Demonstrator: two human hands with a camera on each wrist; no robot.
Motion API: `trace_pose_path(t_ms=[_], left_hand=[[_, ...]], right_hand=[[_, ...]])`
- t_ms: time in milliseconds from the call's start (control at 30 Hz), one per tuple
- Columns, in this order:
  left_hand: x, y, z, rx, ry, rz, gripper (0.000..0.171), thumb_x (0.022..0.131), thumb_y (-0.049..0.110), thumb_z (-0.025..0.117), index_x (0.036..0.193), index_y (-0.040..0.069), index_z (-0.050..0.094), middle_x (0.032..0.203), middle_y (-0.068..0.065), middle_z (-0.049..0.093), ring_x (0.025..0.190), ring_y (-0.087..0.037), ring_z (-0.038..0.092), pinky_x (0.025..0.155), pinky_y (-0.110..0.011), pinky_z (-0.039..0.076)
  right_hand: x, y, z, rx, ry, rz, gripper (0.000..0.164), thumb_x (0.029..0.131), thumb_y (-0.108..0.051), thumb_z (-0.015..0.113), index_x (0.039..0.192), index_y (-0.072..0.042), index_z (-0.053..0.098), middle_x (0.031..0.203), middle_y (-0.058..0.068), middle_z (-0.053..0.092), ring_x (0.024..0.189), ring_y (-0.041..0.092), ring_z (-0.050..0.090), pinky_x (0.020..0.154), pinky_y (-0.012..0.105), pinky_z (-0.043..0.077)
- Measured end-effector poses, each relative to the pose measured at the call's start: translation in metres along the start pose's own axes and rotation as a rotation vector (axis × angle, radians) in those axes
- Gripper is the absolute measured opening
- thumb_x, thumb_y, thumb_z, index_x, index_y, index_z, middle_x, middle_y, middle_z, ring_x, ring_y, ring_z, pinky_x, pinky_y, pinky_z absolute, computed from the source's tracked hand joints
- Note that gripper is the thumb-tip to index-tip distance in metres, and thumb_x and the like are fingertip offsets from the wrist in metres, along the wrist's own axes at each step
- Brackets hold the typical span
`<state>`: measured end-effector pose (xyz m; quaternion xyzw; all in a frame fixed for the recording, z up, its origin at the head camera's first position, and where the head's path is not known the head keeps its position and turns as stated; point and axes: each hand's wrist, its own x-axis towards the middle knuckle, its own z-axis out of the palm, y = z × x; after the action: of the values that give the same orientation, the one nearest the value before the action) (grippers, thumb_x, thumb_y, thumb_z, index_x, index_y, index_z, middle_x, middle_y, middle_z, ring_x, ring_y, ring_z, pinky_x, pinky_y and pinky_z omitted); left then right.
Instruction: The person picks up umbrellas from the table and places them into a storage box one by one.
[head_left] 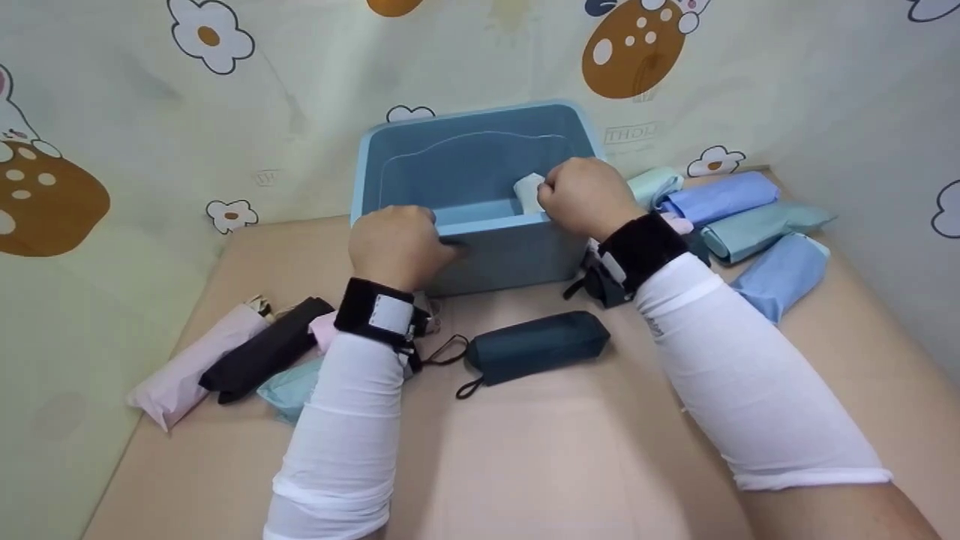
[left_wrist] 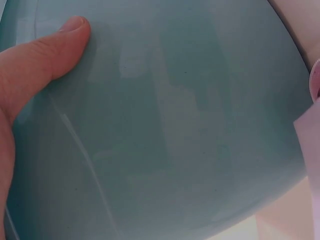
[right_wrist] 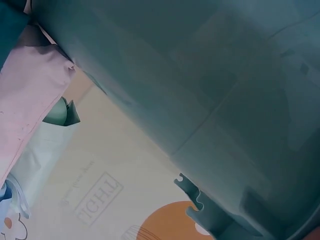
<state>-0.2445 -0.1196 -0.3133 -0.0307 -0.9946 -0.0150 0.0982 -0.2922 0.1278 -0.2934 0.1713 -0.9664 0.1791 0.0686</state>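
Observation:
A blue plastic bin (head_left: 502, 259) stands at the back of the table against the patterned backdrop. My left hand (head_left: 394, 244) grips its front rim at the left, and in the left wrist view the thumb (left_wrist: 62, 47) presses on the outer wall. At the right front corner, my right hand (head_left: 589, 195) grips the rim with curled fingers. A whitish piece (head_left: 529, 193) shows inside the bin beside that hand. In front of the bin lies a folded dark teal umbrella (head_left: 540, 345) with a looped strap.
On the left lie folded umbrellas: pale pink (head_left: 199, 360), black (head_left: 266, 349) and light teal (head_left: 292, 386), partly behind my left forearm. Several more lie at the right, among them a periwinkle one (head_left: 720, 196), a green one (head_left: 765, 229) and a blue one (head_left: 784, 274).

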Motion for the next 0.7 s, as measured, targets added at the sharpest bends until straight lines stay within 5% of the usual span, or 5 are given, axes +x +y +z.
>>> trace_pose_path(t_ms=[133, 333, 533, 700], left_hand=[[0.0, 0.0, 0.0, -0.002, 0.0, 0.0, 0.053, 0.08, 0.068, 0.077, 0.077, 0.016, 0.066, 0.076, -0.006, 0.068, 0.072, -0.029, 0.065, 0.06, -0.046, 0.05], [0.002, -0.001, -0.001, -0.005, -0.005, -0.001, 0.052, 0.08, 0.067, 0.076, 0.077, 0.017, 0.066, 0.075, -0.004, 0.067, 0.073, -0.028, 0.065, 0.062, -0.047, 0.051], [0.003, -0.002, 0.001, -0.006, 0.011, 0.01, 0.053, 0.08, 0.067, 0.076, 0.073, 0.016, 0.064, 0.073, -0.004, 0.065, 0.07, -0.027, 0.063, 0.057, -0.045, 0.048], [0.003, -0.002, 0.001, -0.004, 0.049, 0.024, 0.055, 0.08, 0.065, 0.077, 0.066, 0.016, 0.056, 0.066, -0.002, 0.059, 0.064, -0.025, 0.059, 0.051, -0.042, 0.041]], right_hand=[[-0.001, 0.001, 0.002, 0.043, 0.033, 0.011, 0.04, 0.104, -0.024, 0.051, 0.072, -0.007, 0.067, 0.069, 0.007, 0.057, 0.079, 0.031, 0.061, 0.077, 0.045, 0.049], [-0.008, 0.008, 0.01, 0.129, 0.166, -0.051, 0.036, 0.103, -0.031, 0.059, 0.112, -0.003, 0.08, 0.114, 0.015, 0.077, 0.112, 0.035, 0.067, 0.103, 0.05, 0.051], [-0.022, 0.025, 0.017, 0.186, 0.258, -0.135, 0.046, 0.105, -0.036, 0.058, 0.132, 0.0, 0.069, 0.142, 0.018, 0.065, 0.138, 0.038, 0.051, 0.118, 0.053, 0.036], [-0.042, 0.049, 0.02, 0.348, 0.16, -0.098, 0.063, 0.108, -0.039, 0.054, 0.157, -0.001, 0.043, 0.17, 0.019, 0.031, 0.16, 0.038, 0.021, 0.129, 0.058, 0.019]])
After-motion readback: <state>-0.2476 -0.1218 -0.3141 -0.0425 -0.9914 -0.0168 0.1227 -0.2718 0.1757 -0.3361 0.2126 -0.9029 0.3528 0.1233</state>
